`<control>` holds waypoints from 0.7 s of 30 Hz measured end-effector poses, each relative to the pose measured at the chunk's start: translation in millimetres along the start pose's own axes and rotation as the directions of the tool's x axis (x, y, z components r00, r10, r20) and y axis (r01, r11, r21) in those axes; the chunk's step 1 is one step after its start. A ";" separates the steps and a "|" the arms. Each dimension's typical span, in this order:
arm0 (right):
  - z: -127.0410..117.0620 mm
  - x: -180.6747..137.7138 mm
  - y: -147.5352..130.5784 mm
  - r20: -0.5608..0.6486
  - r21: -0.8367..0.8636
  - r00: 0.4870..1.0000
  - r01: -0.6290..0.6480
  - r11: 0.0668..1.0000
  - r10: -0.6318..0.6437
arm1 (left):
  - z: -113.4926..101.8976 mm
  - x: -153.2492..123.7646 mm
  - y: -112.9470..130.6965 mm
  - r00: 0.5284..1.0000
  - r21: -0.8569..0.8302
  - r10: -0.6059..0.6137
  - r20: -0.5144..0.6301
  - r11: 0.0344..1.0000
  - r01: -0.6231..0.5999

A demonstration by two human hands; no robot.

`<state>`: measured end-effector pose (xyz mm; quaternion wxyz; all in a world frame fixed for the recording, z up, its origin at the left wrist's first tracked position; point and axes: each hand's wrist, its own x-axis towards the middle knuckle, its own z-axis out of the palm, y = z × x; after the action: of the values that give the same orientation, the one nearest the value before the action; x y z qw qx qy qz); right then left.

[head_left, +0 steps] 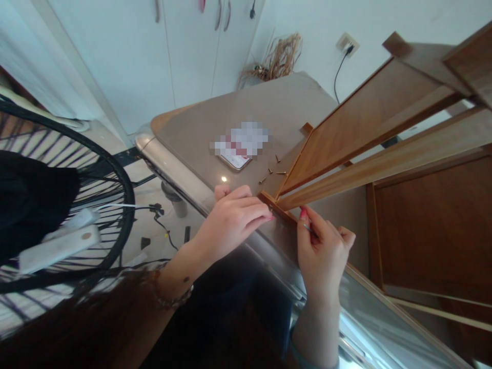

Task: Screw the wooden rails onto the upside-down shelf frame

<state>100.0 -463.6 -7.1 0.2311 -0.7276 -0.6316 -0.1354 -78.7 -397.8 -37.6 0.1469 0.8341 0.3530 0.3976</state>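
A brown wooden frame piece (pixel 369 128) lies on the glass-topped table (pixel 265 102), its near corner (pixel 271 201) at the table's front edge. My left hand (pixel 234 220) rests against that corner with its fingers closed and pressed together on the wood. My right hand (pixel 321 251) is just right of the corner, fingers pinched on a thin metal tool or screw whose tip points at the wood. Several small screws (pixel 272 171) lie loose on the table just behind the corner.
A phone (pixel 236 159) lies on the table behind the screws. Dried plants (pixel 279 56) stand at the table's far end, near a wall socket with a cable (pixel 346 43). A black wire chair (pixel 65 205) with a white object stands at left.
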 end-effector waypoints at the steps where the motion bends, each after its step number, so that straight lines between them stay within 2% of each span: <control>1: 0.6 0.2 0.3 0.003 -0.002 1.000 0.002 1.000 -0.002 | 0.3 -0.3 -0.8 1.000 -0.003 0.012 0.004 1.000 -0.012; 15: 1.0 -0.6 -0.4 0.040 -0.068 0.995 0.095 0.993 -0.092 | 2.6 -1.4 -5.2 0.996 0.055 0.067 -0.053 0.996 -0.065; 21: 0.6 -2.1 0.0 0.039 -0.052 0.995 0.095 0.994 -0.093 | 4.2 6.0 -3.0 0.999 0.071 0.025 -0.038 0.997 -0.022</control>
<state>99.6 -465.2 -8.6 0.1933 -0.7054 -0.6654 -0.1495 -74.3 -391.3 -38.5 0.1059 0.8350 0.3599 0.4025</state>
